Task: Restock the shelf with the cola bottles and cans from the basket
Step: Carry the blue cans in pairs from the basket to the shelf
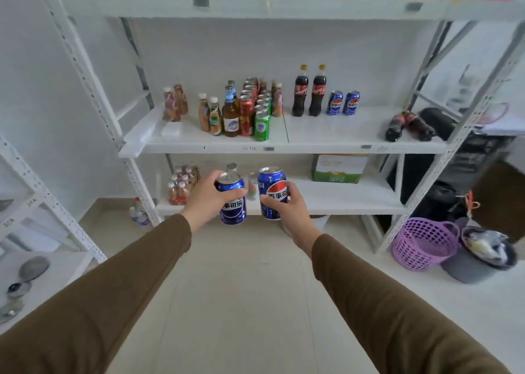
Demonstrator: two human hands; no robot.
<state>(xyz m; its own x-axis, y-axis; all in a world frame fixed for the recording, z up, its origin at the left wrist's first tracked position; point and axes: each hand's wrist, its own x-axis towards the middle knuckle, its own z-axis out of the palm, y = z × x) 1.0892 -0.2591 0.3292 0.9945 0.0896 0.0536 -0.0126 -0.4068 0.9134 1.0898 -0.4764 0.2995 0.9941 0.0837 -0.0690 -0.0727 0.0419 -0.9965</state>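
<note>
My left hand (pixel 206 197) grips a blue cola can (pixel 231 203) and my right hand (pixel 292 209) grips a second blue cola can (pixel 271 193), both held upright in front of the lower shelf. On the middle shelf (pixel 341 143) stand two upright cola bottles (pixel 309 91) and, right of them, two blue cola cans (pixel 343 103). Two more cola bottles (pixel 409 125) lie on their sides at that shelf's right end. The purple basket (pixel 423 243) sits on the floor at the right, below the shelf's corner post.
A cluster of beer bottles and red and green cans (pixel 247 109) fills the middle shelf's left half. The lower shelf holds small pink bottles (pixel 181 186) and a green carton (pixel 339 168). A grey bin (pixel 483 253) stands beside the basket. Another rack (pixel 42 217) is at my left.
</note>
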